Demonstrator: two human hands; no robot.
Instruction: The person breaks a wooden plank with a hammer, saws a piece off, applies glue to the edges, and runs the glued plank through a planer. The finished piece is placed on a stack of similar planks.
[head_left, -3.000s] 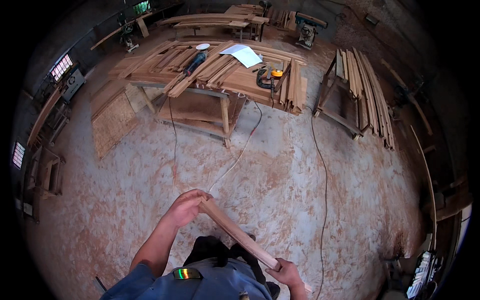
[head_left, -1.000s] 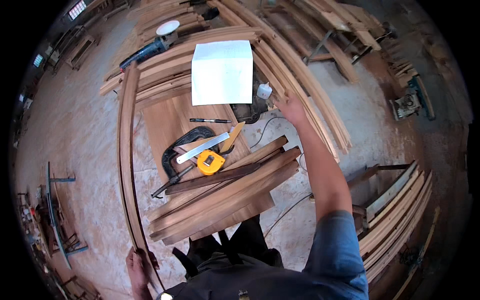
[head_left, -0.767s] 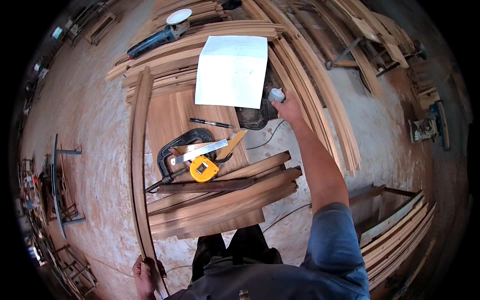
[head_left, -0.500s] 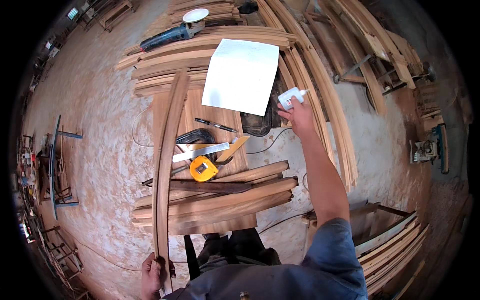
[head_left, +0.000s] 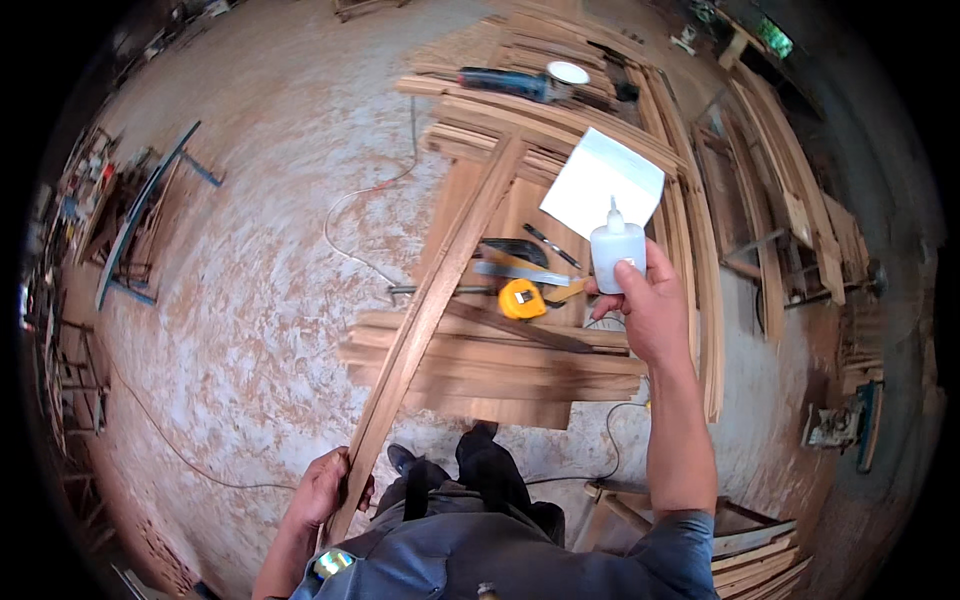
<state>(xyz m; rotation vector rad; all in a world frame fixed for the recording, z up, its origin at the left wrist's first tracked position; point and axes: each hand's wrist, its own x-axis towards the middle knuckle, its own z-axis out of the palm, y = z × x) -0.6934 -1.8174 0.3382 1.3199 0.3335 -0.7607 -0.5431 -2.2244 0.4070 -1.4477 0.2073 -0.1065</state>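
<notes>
My right hand grips a small white plastic squeeze bottle, held upright with its narrow nozzle upward, above the bench. Lower left, my left hand is closed around the near end of a long wooden strip. The strip slants away across the work surface, its far end over the stacked wood at the back. Behind the bottle lies a folded white sheet of paper. Between strip and bottle are a yellow tape measure, a black pen and a metal-bladed square.
An angle grinder with a pale disc rests on the far wood stack. More wooden strips lie across the bench's near side. Long boards run along the right. A cable trails over the floor at the left.
My right hand has brought the bottle nearer, turning it from tilted to upright. The left hand and strip have shifted, the strip now slanting more. The whole view has turned and moved left.
</notes>
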